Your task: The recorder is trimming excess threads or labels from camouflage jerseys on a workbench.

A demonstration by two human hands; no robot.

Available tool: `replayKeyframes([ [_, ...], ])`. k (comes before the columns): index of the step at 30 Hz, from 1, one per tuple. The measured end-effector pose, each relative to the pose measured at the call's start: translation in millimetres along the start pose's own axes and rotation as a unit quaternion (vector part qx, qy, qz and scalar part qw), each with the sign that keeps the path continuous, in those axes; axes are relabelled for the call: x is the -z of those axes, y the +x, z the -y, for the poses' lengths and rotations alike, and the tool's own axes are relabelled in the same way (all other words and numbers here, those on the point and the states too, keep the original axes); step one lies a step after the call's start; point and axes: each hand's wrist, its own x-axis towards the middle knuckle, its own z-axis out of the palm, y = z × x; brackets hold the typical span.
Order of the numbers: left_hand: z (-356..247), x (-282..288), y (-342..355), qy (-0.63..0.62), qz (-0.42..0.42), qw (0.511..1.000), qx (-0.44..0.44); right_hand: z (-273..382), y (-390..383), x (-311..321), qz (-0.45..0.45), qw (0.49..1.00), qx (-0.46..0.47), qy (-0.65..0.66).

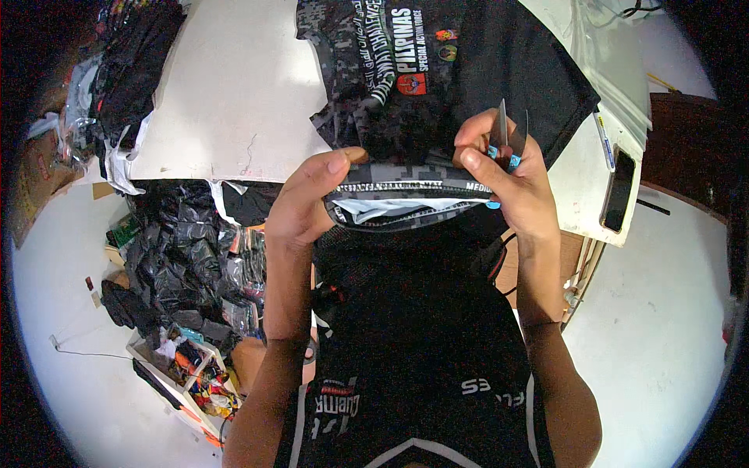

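A black shirt (538, 78) with grey digital camouflage and printed lettering lies spread over the white table, its near edge hanging toward me. My left hand (306, 193) pinches the left end of that edge, thumb on top. At the other end my right hand (527, 187) grips the same edge between thumb and fingers. Small snips (502, 129) with blue-wrapped handles are also tucked in the right hand, blades pointing up and away. Between the hands the edge opening (413, 209) gapes, showing a white inside and a strip with lettering. Some fingertips are hidden behind the cloth.
The white table (226, 93) carries a dark phone (619, 191) and a pen (605, 142) at its right edge. Dark garments (136, 70) are heaped at the far left. Below left are black plastic packets (183, 249) and a box of colourful scraps (211, 398).
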Motion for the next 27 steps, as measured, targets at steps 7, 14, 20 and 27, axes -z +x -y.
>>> replayKeyframes([
  [7,6.2,-6.5,10.0,-0.006,-0.053,0.999,0.000,-11.6,2.7,3.2,-0.137,0.981,-0.033,-0.137],
  [14,4.8,-11.9,14.6,-0.061,-0.017,0.996,-0.063,7.4,-22.1,7.0,-0.125,0.983,0.012,-0.130],
  [20,0.3,-13.1,17.1,-0.059,-0.026,0.993,-0.096,19.0,-26.6,-2.8,-0.092,0.955,0.147,-0.241],
  [27,-2.9,-20.7,15.3,-0.044,-0.010,0.996,-0.082,23.2,-22.3,-8.1,-0.089,0.874,0.255,-0.404],
])
